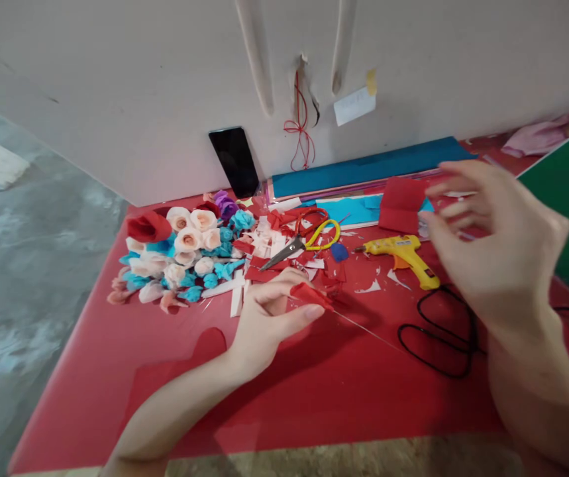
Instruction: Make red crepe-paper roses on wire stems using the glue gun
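My left hand [269, 324] pinches a red crepe-paper flower [311, 296] between thumb and fingers, low over the red table. A thin wire stem [363, 329] runs from it toward the lower right. My right hand [497, 232] is raised over the right side, its fingers loosely curled and apart from the thumb, with nothing visible between them. Beside its fingertips is a folded red paper piece [402, 204]; no grip on it shows. A yellow glue gun [398, 255] lies below the fingertips. Scissors [299, 244] with red and yellow handles rest on paper scraps.
Finished paper flowers [179, 252] in several colours cluster at the left. A phone [234, 161] leans on the white wall. Blue paper [373, 164] lies along the wall. A black cord [443, 341] loops beneath my right hand. A green board [567, 212] stands at right.
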Action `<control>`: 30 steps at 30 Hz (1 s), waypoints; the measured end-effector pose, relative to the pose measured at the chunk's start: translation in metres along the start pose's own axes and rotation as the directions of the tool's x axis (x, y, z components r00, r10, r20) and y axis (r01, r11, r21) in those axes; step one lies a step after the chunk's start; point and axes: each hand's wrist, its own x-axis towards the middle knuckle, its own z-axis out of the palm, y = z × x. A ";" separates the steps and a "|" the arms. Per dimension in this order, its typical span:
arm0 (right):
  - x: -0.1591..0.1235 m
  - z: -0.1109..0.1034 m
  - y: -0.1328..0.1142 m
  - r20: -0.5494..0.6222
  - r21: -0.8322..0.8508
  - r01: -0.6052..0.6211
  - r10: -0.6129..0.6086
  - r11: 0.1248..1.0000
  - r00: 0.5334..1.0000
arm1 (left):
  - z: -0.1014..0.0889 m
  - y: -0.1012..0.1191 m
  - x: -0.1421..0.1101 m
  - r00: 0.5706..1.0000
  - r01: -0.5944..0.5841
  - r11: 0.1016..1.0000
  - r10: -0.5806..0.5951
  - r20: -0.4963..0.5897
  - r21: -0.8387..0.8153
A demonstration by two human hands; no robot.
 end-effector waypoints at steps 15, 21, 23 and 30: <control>-0.022 -0.005 -0.052 0.447 0.551 0.046 -0.341 0.833 0.827 | -0.003 -0.001 -0.004 0.978 -0.146 0.982 0.124 0.170 0.124; -0.020 -0.007 -0.054 0.449 0.619 -0.072 -0.278 0.782 0.850 | -0.001 0.004 -0.003 0.962 -0.242 0.944 0.203 0.185 0.222; -0.017 -0.009 -0.052 0.483 0.684 -0.191 -0.241 0.704 0.842 | 0.000 0.006 -0.002 0.953 -0.278 0.930 0.235 0.192 0.242; -0.009 -0.010 -0.035 0.530 0.796 -0.517 0.048 0.315 0.846 | -0.007 0.018 0.005 0.768 -0.631 0.535 0.530 0.359 0.562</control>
